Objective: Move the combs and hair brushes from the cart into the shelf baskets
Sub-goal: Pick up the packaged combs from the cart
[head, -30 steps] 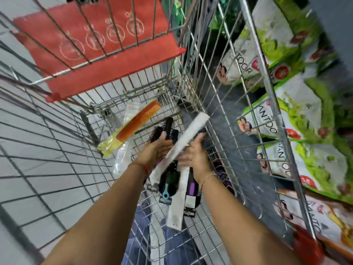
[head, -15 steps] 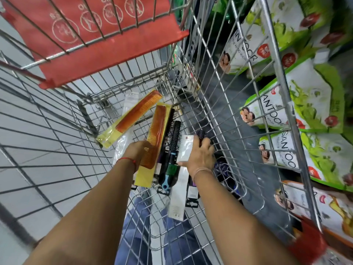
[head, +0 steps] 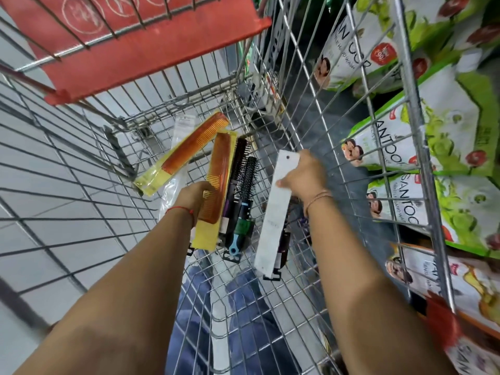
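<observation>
Both my arms reach down into the wire cart (head: 286, 77). My left hand (head: 192, 197) grips a bundle: an orange comb on a yellow card (head: 216, 185) and round black hair brushes (head: 244, 190) stacked beside it. My right hand (head: 304, 175) is closed on a long white packaged brush (head: 274, 212), seen from its card back, lifted off the cart floor and tilted. A second orange comb in a yellow pack (head: 186, 152) lies on the cart floor at the far end, on top of a clear packet (head: 180, 131).
The red child-seat flap (head: 140, 44) hangs over the far end of the cart. Green and white soap refill pouches (head: 446, 136) line the shelves to the right, beyond the cart's wire side. Grey floor tiles (head: 40, 147) show to the left.
My right hand has lifted the white packaged brush up and to the right, away from the bundle. My left hand keeps hold of the comb and brushes.
</observation>
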`<state>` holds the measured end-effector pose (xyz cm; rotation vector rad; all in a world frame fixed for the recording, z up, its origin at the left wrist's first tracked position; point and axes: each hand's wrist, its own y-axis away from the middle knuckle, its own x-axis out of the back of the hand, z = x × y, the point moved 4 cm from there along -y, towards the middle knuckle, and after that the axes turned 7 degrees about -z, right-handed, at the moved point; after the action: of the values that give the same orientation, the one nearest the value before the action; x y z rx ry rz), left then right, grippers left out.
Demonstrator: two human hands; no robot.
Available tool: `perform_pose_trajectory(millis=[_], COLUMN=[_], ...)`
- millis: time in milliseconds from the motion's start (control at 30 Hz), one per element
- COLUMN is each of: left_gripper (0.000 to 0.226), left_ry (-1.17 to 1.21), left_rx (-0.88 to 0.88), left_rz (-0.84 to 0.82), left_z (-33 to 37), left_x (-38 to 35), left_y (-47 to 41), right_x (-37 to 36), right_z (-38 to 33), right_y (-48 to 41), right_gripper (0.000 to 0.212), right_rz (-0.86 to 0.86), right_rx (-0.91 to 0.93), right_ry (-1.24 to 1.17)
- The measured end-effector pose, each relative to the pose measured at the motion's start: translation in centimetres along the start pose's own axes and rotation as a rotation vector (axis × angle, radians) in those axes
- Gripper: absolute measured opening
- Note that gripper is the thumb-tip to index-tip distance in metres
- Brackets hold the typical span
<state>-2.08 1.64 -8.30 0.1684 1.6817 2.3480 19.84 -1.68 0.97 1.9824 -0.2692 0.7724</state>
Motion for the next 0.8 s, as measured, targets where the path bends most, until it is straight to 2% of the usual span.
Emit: perform_pose_trajectory(millis=[67,133,200,233,300,367,467,567,600,633,700,767,800], left_gripper=[0.029,0.018,0.007,0.006,0.007,0.007,0.005,0.014,0.012,0.008,0.006,0.013,0.017], left_ry=[0.001,0.005,0.016,0.035,0.081,0.107,0.105,0.096,0.092,0.090,0.090,0.095,0.094], left_rx=[0.007,-0.006,-0.034,-0.049,-0.080,-0.086,-0.084,-0.075,-0.078,-0.081,-0.076,-0.069,-0.066], left_rz=[0.000,0.009,0.014,0.023,0.024,0.007,-0.018,-0.030,-0.022,-0.013,-0.009,-0.016,-0.020], left_z=[-0.1,0.2,0.5,0.6,1.0,1.3,1.5,1.5,1.5,1.5,1.3,1.1,1.0], left_x=[0.0,-0.1,-0.3,-0.3,-0.6,-1.0,-0.9,-0.7,-0.8,-0.8,-1.0,-1.1,-1.2], left_y=[-0.2,0.2,0.5,0.6,0.8,1.1,1.2,0.9,1.1,1.0,1.0,0.9,0.9], right_x=[2.6,4.4,5.0,4.7,3.6,2.8,3.1,2.8,2.0,0.9,-2.4,-5.4,-6.3], right_z=[-2.0,-3.6,-3.6,-3.1,-1.9,-0.5,0.0,-0.7,-0.6,-0.2,1.5,3.8,4.5], right_y=[0.9,3.1,5.3,6.1,7.8,9.5,11.8,12.9,12.3,11.3,9.1,7.5,6.8], right_gripper=[0.043,0.038,0.032,0.030,0.026,0.024,0.030,0.021,0.024,0.036,0.066,0.070,0.069], right_rz=[0.059,0.098,0.056,-0.004,-0.159,-0.230,-0.191,-0.178,-0.187,-0.223,-0.419,-0.648,-0.683], right_rx=[0.113,0.292,0.445,0.498,0.571,0.607,0.759,0.902,0.876,0.792,0.509,0.245,0.190], right_ry=[-0.106,-0.365,-0.632,-0.684,-0.689,-0.682,-0.739,-0.702,-0.634,-0.518,-0.141,0.184,0.222])
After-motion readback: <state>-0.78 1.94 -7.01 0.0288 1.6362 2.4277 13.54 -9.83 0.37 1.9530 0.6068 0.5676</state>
